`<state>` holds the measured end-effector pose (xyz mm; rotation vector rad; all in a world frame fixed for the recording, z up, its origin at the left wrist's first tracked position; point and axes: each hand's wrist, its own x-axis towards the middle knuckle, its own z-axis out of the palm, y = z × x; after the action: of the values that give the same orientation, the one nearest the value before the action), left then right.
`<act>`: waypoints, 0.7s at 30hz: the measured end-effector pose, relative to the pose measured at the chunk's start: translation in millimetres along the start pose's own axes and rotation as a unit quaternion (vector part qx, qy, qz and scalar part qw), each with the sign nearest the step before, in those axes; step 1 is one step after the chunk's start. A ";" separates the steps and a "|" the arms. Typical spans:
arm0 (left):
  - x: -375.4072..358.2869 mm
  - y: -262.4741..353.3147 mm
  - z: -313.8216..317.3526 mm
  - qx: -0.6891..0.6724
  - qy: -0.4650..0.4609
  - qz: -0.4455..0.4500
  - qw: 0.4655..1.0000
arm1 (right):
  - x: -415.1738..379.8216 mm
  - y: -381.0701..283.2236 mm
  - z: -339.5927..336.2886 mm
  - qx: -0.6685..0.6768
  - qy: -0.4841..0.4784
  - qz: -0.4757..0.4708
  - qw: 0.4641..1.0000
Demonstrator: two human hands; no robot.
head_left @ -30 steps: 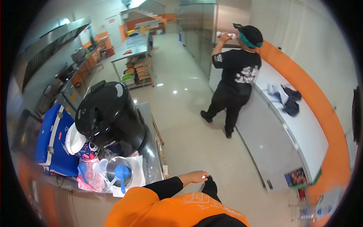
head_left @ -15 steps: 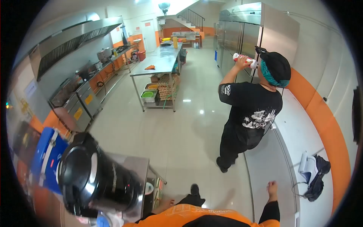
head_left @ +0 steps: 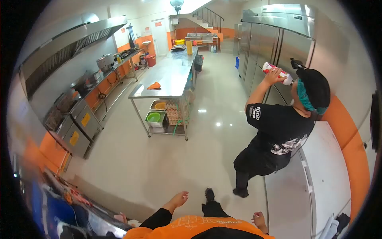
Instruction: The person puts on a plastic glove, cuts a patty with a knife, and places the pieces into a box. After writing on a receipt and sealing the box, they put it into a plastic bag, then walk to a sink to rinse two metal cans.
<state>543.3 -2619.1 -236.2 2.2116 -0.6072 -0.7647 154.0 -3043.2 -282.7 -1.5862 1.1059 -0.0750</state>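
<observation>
My left hand (head_left: 178, 200) swings out in front of me, low over the tiled floor, fingers loosely stretched and nothing in them. Low on the right is my right hand (head_left: 260, 222), close to the front of the white chest freezer (head_left: 287, 195); its fingers are slightly bent and apart, and I see nothing held. Neither hand touches anything. My shoe (head_left: 209, 194) is forward on the floor between them.
A co-worker (head_left: 278, 131) walks ahead on the right, raising a red and white bottle (head_left: 277, 73) to drink. Ahead stands a steel table (head_left: 165, 79) with an orange cloth (head_left: 154, 85) and egg trays (head_left: 175, 113) below. Tall steel refrigerators (head_left: 262, 47) line the right; fryers (head_left: 79, 123) stand left.
I have moved forward: the steel table is nearer, and the black container at left has left view. My left hand has swung forward, my right hand back. The co-worker still drinks while walking.
</observation>
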 end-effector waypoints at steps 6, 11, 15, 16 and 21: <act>80.6 -130.6 -53.2 0.042 -0.064 -0.197 0.977 | 227.7 -82.8 57.5 -0.144 -0.023 0.021 0.989; 96.4 -171.5 -142.8 -0.033 -0.031 -0.348 0.936 | 400.2 -295.3 183.3 -0.277 -0.149 -0.112 0.943; 161.2 -217.3 -200.7 -0.061 0.008 -0.390 0.919 | 502.3 -443.2 271.9 -0.327 -0.176 -0.204 0.906; 185.8 -227.0 -214.4 -0.058 0.006 -0.393 0.918 | 529.5 -466.2 291.7 -0.297 -0.180 -0.217 0.912; 401.4 -255.6 -253.1 0.069 -0.088 -0.249 0.962 | 586.2 -478.4 322.8 -0.157 -0.057 -0.260 0.951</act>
<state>1049.6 -2583.1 -417.7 2.4764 -0.1807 -1.2160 952.3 -3240.8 -304.1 -2.1119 0.6059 -0.1627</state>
